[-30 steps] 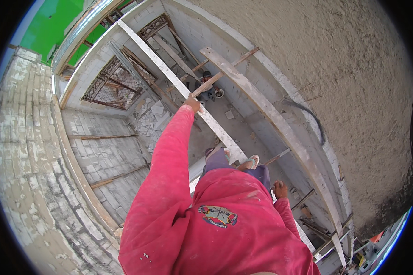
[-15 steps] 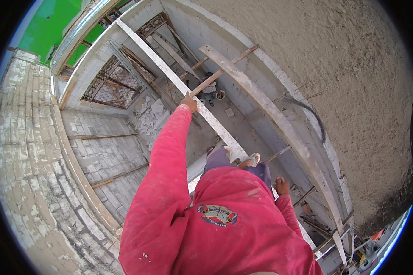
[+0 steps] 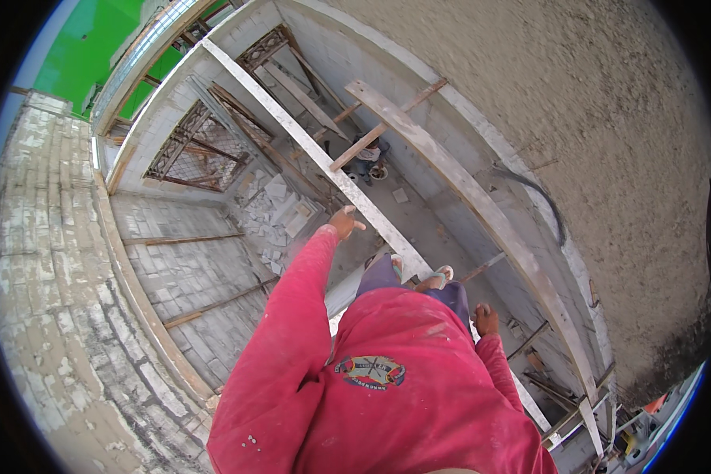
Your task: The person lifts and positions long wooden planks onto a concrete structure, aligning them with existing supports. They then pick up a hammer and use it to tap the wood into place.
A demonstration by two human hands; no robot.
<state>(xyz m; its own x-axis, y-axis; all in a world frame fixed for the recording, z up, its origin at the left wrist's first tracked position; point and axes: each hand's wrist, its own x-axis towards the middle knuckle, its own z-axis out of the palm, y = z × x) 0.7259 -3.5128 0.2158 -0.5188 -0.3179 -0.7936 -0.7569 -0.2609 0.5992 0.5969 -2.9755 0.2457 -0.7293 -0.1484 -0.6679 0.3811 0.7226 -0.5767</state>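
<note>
My left hand point(image 3: 346, 222) hangs in the air just left of the narrow white beam point(image 3: 296, 134), empty, its thumb and forefinger apart. My right hand point(image 3: 486, 320) is low beside my right thigh, fingers loosely bent and apart, with nothing visible in it. My sandalled feet point(image 3: 439, 277) are on the white beam, high over a room. Ahead of my left hand, a wooden stick point(image 3: 359, 148) has its near end by the beam. It runs to the right-hand wall, passing beneath a long wooden plank point(image 3: 450, 170).
Far below, a person point(image 3: 369, 154) is by a bucket point(image 3: 379, 171) on the floor. Broken white pieces point(image 3: 265, 205) lie near a grated opening point(image 3: 197, 146). A block wall point(image 3: 47, 261) stands left; a rough cement surface point(image 3: 608, 118) with a dark hose point(image 3: 541, 193) lies right.
My left hand has let go of the beam by the stick's near end and drawn back toward me. My right hand stays about where it was. The view has shifted slightly.
</note>
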